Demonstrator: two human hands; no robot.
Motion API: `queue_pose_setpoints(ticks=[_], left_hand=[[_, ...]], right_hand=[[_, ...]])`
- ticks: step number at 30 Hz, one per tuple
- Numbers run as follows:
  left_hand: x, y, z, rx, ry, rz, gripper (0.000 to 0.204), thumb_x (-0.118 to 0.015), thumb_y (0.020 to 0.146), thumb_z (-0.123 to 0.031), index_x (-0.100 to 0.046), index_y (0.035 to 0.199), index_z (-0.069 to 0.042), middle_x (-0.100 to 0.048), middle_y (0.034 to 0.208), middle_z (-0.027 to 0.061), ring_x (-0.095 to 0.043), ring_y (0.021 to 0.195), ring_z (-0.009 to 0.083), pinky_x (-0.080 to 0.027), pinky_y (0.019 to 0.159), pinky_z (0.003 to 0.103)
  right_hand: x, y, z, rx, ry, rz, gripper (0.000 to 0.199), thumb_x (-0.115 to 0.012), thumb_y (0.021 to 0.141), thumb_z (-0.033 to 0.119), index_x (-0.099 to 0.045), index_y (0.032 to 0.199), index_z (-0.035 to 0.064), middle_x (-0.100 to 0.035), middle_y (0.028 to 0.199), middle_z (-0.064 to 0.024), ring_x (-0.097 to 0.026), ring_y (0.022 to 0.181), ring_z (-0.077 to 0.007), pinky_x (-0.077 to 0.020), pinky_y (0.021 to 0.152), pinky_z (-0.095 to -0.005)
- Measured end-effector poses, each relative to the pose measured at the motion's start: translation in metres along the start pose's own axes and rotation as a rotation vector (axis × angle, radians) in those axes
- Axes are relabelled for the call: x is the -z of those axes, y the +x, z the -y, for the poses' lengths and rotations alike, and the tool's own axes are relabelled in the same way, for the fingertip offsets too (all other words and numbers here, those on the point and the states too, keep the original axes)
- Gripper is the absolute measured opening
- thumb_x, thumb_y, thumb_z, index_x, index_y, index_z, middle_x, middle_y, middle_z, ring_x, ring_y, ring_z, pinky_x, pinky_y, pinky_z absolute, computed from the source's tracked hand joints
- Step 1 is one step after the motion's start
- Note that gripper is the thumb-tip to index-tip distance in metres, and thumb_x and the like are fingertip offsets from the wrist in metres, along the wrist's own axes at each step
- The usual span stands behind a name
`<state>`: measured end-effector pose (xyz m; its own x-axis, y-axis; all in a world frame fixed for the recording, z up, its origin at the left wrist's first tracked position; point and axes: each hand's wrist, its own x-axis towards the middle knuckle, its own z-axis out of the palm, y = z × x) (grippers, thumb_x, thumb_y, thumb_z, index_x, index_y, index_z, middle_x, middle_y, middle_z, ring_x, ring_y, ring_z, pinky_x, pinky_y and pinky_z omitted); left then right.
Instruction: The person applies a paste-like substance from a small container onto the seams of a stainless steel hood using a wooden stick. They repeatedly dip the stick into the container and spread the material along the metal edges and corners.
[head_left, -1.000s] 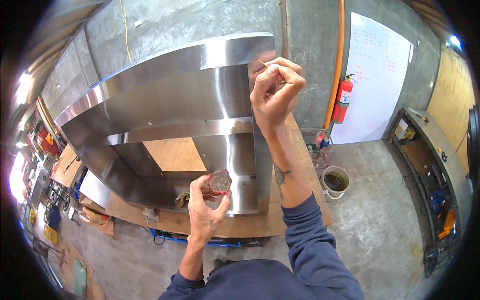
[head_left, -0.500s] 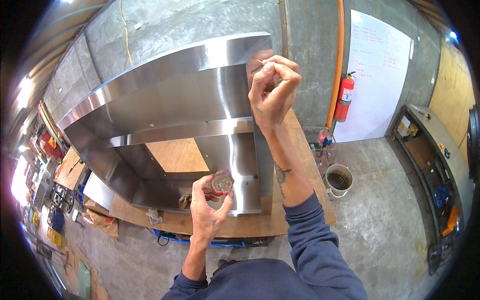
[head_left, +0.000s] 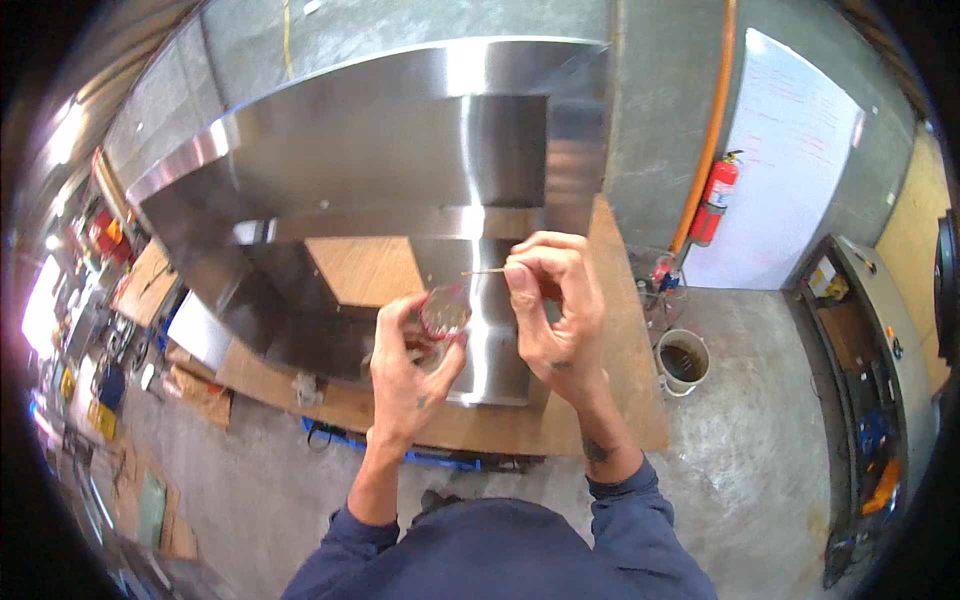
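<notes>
Holding a small round jar (head_left: 444,313) in closed left hand (head_left: 408,375) fingers; right hand (head_left: 556,310) pinches a thin stick (head_left: 483,272), tip just beside the jar, above the steel hood (head_left: 380,170) on the wooden desk (head_left: 610,330).

The left hand (head_left: 405,375) holds a small round tin (head_left: 444,314) with a red rim, its grip closed around it. The right hand (head_left: 555,310) pinches a thin stick (head_left: 483,272) just above the tin. Behind them, a large steel hood (head_left: 400,170) rests on a wooden desk (head_left: 560,425).
</notes>
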<state>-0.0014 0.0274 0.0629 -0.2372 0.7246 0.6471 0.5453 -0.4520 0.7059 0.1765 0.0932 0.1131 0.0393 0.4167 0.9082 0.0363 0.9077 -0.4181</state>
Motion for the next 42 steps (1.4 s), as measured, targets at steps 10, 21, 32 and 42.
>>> queue_pose_setpoints(ticks=[10, 21, 32, 42], left_hand=[[-0.002, 0.001, -0.010, -0.175, 0.035, -0.032, 0.066, -0.088, 0.085, 0.002, -0.058, 0.144, -0.004, -0.067, 0.128, 0.0081, -0.071, 0.094, 0.0133, -0.063, 0.080, 0.030], [-0.005, -0.004, -0.006, -0.008, -0.007, -0.022, 0.064, -0.089, 0.089, -0.008, -0.058, 0.144, -0.005, -0.067, 0.123, 0.0109, -0.073, 0.095, 0.0182, -0.060, 0.080, 0.033], [-0.004, -0.011, -0.005, 0.060, -0.023, 0.014, 0.061, -0.087, 0.089, -0.009, -0.059, 0.143, -0.002, -0.069, 0.125, 0.0118, -0.073, 0.098, 0.0193, -0.061, 0.085, 0.034], [-0.003, -0.015, 0.007, -0.017, 0.036, 0.021, 0.060, -0.086, 0.092, -0.006, -0.055, 0.143, -0.003, -0.075, 0.116, 0.0122, -0.075, 0.097, 0.0167, -0.064, 0.085, 0.031]], right_hand=[[-0.001, -0.025, 0.007, 0.092, -0.316, 0.215, 0.022, -0.083, 0.095, 0.003, -0.076, 0.116, 0.0052, -0.055, 0.110, -0.0110, -0.063, 0.083, -0.0227, -0.0545, 0.068, -0.0374], [0.001, -0.018, 0.008, -0.019, -0.089, 0.091, 0.018, -0.075, 0.102, -0.002, -0.065, 0.117, 0.0014, -0.063, 0.114, -0.0152, -0.064, 0.092, -0.0205, -0.0558, 0.072, -0.0345], [-0.019, 0.109, -0.065, 0.557, -0.210, -0.490, 0.019, -0.057, 0.113, 0.000, -0.041, 0.122, 0.0015, -0.059, 0.125, -0.0210, -0.064, 0.078, -0.0109, -0.0581, 0.067, -0.0234], [-0.021, 0.125, -0.082, 0.628, -0.254, -0.441, 0.019, -0.056, 0.112, -0.003, -0.041, 0.123, 0.0001, -0.060, 0.124, -0.0221, -0.065, 0.071, -0.0102, -0.0565, 0.055, -0.0214]])
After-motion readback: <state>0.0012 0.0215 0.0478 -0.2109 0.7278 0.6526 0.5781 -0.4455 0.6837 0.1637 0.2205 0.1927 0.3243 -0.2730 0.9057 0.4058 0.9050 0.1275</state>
